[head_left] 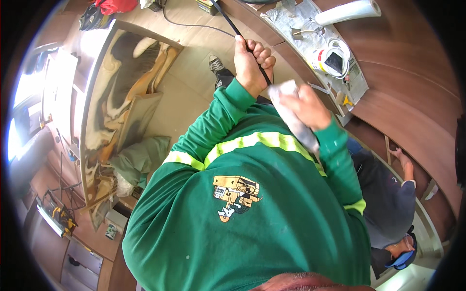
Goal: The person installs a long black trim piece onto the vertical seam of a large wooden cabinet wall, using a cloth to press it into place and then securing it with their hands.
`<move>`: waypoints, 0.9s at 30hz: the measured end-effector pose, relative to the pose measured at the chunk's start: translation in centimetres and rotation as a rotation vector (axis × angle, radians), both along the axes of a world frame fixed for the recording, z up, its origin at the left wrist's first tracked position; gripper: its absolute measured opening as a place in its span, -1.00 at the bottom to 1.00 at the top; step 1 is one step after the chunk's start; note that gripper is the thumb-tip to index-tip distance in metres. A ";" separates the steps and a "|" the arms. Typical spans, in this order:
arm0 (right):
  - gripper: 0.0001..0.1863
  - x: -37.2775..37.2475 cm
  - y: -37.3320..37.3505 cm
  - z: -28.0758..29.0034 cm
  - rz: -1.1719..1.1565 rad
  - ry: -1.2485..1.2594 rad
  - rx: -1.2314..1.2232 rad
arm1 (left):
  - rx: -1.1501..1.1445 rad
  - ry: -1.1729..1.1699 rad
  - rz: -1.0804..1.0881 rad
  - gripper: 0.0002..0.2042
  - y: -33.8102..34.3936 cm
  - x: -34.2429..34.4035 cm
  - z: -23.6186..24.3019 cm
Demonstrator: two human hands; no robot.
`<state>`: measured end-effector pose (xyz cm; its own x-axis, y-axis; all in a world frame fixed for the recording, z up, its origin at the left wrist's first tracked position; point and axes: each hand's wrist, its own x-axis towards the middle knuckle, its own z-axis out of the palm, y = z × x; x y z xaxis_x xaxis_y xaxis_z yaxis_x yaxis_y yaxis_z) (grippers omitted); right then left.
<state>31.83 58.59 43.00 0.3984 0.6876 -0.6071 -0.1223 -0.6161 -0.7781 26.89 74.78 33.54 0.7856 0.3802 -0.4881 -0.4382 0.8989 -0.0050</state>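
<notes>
My left hand (254,63) is closed around a thin black rod (231,22), which slants from the top edge down toward my right hand. In my right hand (309,107) is a whitish cloth (294,121), blurred by motion and hanging below the fingers. The upper part of this cloth meets the rod's lower end; whether it wraps around the rod I cannot tell. Both hands are in front of my chest, with green sleeves at the wrists.
Left stands a large marble-patterned panel (109,97). At upper right, a counter covered with newspaper (291,22) bears a white roll (348,11), a white tub (324,62) and coiled white cable (340,46). Another person (388,199) works low at the right. A grey cable (194,25) crosses the floor.
</notes>
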 end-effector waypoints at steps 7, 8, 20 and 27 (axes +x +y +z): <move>-0.84 1.0 0.0 -1.2 0.075 0.048 -0.011 | 0.046 -0.010 -0.020 -0.56 -0.4 0.4 0.3; -0.81 0.8 1.9 -1.0 -0.030 0.142 0.025 | 0.047 0.005 -0.037 -0.56 -0.6 0.1 0.1; -0.77 -0.1 -3.8 1.1 0.030 0.169 -0.097 | 0.151 -0.066 0.077 -0.55 17.9 8.2 -14.5; -0.77 -1.5 -4.3 0.8 -0.111 0.205 -0.014 | 0.011 -0.186 -0.035 -0.51 18.7 8.7 -12.4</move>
